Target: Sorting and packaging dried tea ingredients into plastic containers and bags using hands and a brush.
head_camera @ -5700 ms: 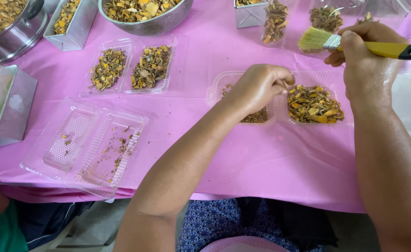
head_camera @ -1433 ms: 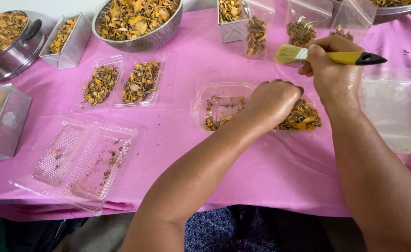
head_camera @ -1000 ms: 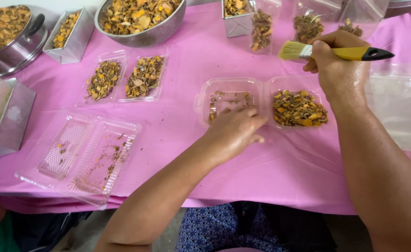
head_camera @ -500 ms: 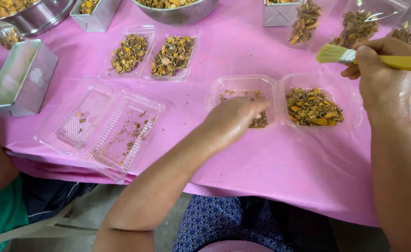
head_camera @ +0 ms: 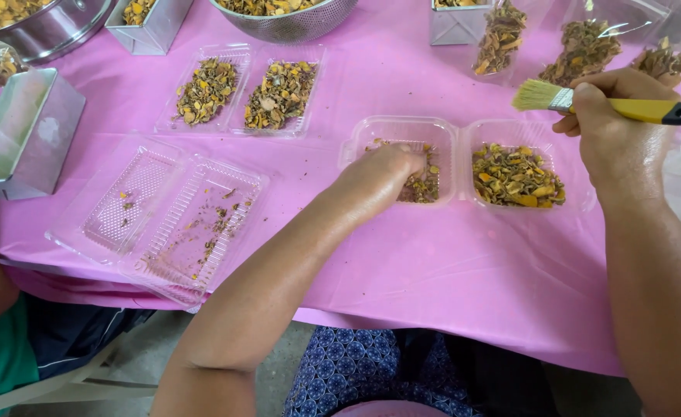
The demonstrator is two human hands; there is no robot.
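At a pink-covered table [head_camera: 448, 262], a person's left hand [head_camera: 379, 174] reaches, fingers curled, into the left half of a clear plastic two-compartment tray [head_camera: 402, 127] of dried yellow-brown herb pieces [head_camera: 516, 176]. The right hand [head_camera: 614, 131], raised above the tray's right half, grips a yellow-handled paintbrush [head_camera: 634, 110]. A near-empty clear tray [head_camera: 163, 220] lies left.
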